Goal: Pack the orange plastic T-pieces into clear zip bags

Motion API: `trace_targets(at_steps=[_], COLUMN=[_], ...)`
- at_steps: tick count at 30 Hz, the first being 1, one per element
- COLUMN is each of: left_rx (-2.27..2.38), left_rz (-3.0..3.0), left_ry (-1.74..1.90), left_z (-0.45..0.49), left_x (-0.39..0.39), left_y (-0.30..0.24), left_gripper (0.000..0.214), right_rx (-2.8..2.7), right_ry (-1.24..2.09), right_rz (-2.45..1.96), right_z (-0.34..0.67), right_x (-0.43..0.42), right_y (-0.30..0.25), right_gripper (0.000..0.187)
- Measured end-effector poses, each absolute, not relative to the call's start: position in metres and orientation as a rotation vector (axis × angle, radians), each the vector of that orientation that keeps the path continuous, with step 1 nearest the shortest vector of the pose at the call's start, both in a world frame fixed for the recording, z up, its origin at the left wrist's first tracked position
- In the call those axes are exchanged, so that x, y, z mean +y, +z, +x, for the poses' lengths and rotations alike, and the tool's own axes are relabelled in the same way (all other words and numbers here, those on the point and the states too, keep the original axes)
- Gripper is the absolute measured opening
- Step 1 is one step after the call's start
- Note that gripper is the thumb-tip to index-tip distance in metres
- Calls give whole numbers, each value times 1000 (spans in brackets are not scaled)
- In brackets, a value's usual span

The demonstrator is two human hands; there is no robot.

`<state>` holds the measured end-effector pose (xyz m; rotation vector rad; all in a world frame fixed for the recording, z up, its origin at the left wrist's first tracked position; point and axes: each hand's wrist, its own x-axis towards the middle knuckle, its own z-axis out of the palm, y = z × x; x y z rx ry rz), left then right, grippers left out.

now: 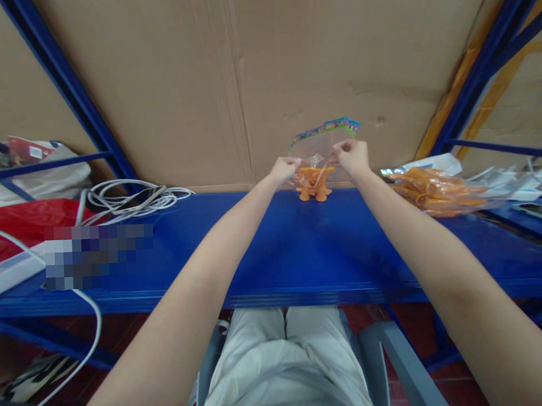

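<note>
A clear plastic bag [311, 147] with a colourful printed top edge is held up near the back of the blue table. Orange plastic pieces [313, 184] stand at its lower part, just above or on the tabletop; I cannot tell whether they are fully inside. My left hand [287, 168] pinches the bag's left side, fingers closed. On the opposite side, my right hand [352, 154] pinches the plastic with thumb and forefinger. Both arms reach forward, and the fingertips are partly blurred against the film.
To the right lies a clear bag of several orange pieces [434, 188]. Coiled white cable [141, 198] and a red plastic bag [36, 223] sit left on the blue table [272, 250]. Cardboard [266, 79] walls the back; blue posts [71, 85] flank it.
</note>
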<state>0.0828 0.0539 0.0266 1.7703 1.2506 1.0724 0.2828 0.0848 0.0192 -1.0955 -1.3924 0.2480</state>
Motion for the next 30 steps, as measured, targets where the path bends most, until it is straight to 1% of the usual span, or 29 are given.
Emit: trace_targets(at_steps=[5,8,14,22,26,27,28,30], left_rx=[1239,1232,1273,1250,1260,1238,1249,1369], left_rz=[1792,1829,1853,1827,1753,1731,1698,1648], left_ry=[1083,1152,1277,1313,1334,1347,1350,1310], left_z=[64,50,27,-23,-51,-56,-61,-68], left_x=[60,62,60,45,35,34,33,30], left_y=[38,47,62,90,92,89,85,72], left_gripper=[39,37,31,33,46,46,41,21], right_rx=[-1507,-1551,-1550,-1610,-1750,-1833,-1934,-2205], right_ry=[296,325,256,208,69,29,-5,-62], right_rz=[-1059,-1031,-986,-850,-816,-806,-795,-785], right_z=[283,279,268,231,207,201,197,189], right_x=[73,67,61,33,11,7,4,1], right_y=[31,40,58,85,66,57,46,22], right_gripper=[17,20,25,27,23,22,21,26])
